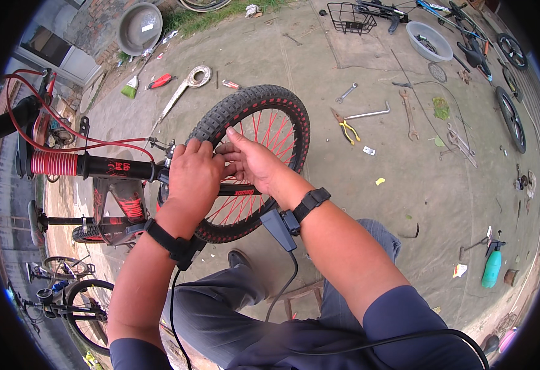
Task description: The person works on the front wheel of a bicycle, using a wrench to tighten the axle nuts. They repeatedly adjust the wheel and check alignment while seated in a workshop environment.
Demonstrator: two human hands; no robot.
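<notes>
A bicycle with a black frame and red cables lies to my left, its front wheel before me with a knobby black tyre and red spokes. My left hand is closed at the top of the black fork, by the brake; its fingertips and whatever they grip are hidden. Touching its fingers from the right is my right hand, with the thumb stretched up beside the tyre and the other fingers loosely bent. Nothing shows in its palm. Red brake cables run from the handlebar side toward the hands.
Pliers, a bent rod, wrenches and a white ring-ended tool lie on the ground. Farther off stand a grey basin and a wire basket. A green spray bottle stands at right; other bicycles are at lower left.
</notes>
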